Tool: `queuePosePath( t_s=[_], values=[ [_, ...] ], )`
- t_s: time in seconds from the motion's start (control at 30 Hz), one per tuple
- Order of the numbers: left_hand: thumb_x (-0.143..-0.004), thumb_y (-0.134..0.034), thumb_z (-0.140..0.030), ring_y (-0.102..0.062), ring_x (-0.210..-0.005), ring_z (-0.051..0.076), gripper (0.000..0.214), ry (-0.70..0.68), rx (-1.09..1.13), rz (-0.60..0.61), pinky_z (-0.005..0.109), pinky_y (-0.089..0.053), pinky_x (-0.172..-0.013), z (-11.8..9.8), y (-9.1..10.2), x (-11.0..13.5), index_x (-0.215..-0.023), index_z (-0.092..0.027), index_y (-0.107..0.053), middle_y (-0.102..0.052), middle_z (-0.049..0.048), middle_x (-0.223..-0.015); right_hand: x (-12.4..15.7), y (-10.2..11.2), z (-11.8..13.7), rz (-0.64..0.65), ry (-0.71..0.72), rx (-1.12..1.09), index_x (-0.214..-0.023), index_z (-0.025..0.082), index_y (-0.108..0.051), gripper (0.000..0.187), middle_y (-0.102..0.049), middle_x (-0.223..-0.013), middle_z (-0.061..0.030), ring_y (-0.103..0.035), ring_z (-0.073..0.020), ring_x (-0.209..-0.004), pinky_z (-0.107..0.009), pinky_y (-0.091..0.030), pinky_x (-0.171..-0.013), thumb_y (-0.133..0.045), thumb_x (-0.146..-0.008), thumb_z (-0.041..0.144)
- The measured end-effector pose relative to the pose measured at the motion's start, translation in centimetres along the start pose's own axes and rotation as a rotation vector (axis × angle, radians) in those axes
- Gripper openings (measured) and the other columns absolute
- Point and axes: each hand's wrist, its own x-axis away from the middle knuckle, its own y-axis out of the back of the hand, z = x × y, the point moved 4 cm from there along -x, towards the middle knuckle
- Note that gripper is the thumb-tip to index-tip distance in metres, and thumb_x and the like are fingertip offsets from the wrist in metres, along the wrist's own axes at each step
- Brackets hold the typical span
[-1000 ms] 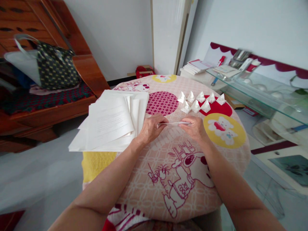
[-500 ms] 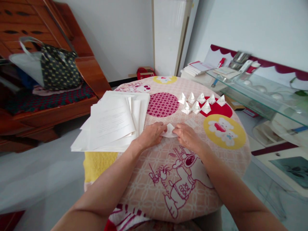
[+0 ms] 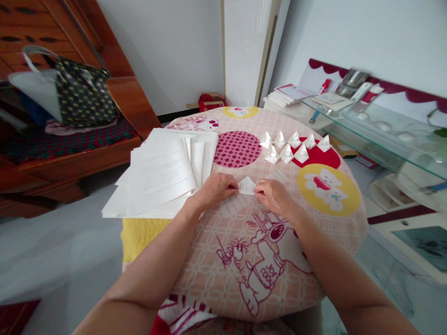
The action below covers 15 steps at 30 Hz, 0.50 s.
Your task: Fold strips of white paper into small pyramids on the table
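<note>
Pinched w/ fingers & thumbs at both lower corners: L hand point(image 3: 220, 187) has the left end, R hand point(image 3: 275, 195) the right, each closed on a small folded paper point(image 3: 247, 185) near ctr of frame. It's approx. a triangle, peak pointing up-frame, flat edge toward the person. Can't tell if it's touching the tablecloth point(image 3: 209, 279) or held just off it.

Step in hand: folding, prob. squaring up or creasing the bottom edge. Next move calls for, IMO, both corners kept level & fingertips run along that edge for a sharp crease, w/o skewing the peak. Thin paper, so a hard tug could prob. tear or bend it.

Eight pointed paper pcs point(image 3: 287, 153) sit in two rows, upper right of ctr, well apart from both hands; prob. finished folds. Stack of white sheets point(image 3: 120, 204) lies left of ctr, near L hand, w/ a printed page point(image 3: 162, 174) on top, text too small to read.
</note>
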Motion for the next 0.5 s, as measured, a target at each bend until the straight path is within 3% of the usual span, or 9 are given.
queuePosePath(
  t_s=[0.27, 0.37, 0.5],
  values=[
    [-0.085, -0.065, -0.024, -0.061, -0.068, 0.013, 0.015, 0.129, 0.087, -0.068, 0.025, -0.04, -0.065, 0.6, -0.2, -0.3, -0.083, -0.018, -0.078, -0.075, 0.0025, -0.077, -0.6, -0.2, -1.6, -0.072, -0.186, -0.236, -0.07, 0.015, -0.075, 0.018, -0.066, -0.064, -0.0024, -0.056, -0.0147, -0.063, -0.027, -0.035, -0.063, -0.066, -0.086, 0.014],
    [-0.085, -0.065, -0.024, -0.06, -0.066, 0.013, 0.015, 0.147, 0.117, -0.082, 0.025, -0.038, -0.063, 0.7, -0.3, -0.5, -0.079, -0.017, -0.077, -0.073, 0.0018, -0.073, -0.8, -0.4, -1.7, -0.083, -0.273, -0.256, -0.069, 0.015, -0.075, 0.016, -0.065, -0.062, -0.0016, -0.054, -0.0141, -0.061, -0.027, -0.033, -0.061, -0.068, -0.084, 0.014],
    [-0.084, -0.066, -0.023, -0.059, -0.064, 0.012, 0.014, 0.169, 0.135, -0.114, 0.025, -0.038, -0.063, 0.8, -0.4, -0.6, -0.077, -0.017, -0.076, -0.072, 0.0012, -0.07, -0.9, -0.2, -1.5, -0.101, -0.288, -0.204, -0.071, 0.015, -0.075, 0.014, -0.069, -0.068, -0.004, -0.057, -0.0152, -0.065, -0.027, -0.034, -0.062, -0.069, -0.084, 0.014]
  ],
)
